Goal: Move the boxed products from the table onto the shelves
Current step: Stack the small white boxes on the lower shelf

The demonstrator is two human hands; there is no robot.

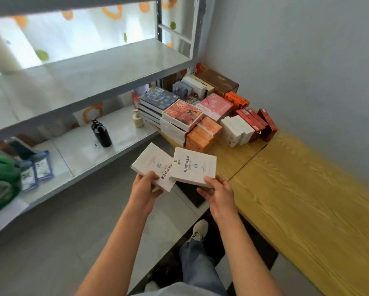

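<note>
My left hand (144, 190) grips the near end of a flat white box (151, 163) with blue print. Beside it, my right hand (216, 193) holds a second white box (193, 166) by its near edge. Both boxes hover in the gap between the metal shelves (77, 159) on the left and the yellow wooden table (303, 189) on the right. At the table's far end sit several stacked boxed products: an orange NFC box (182, 114), a pink box (216, 105), small orange boxes (202, 133), upright white boxes (237, 130) and red boxes (256, 122).
On the lower shelf stand a black bottle (101, 133), a small pump bottle (137, 119), blue packets (37, 169) and a green item (1, 180). The upper shelf board (89, 75) is bare. A grey wall runs along the table's right side. My shoe (199, 229) is on the floor below.
</note>
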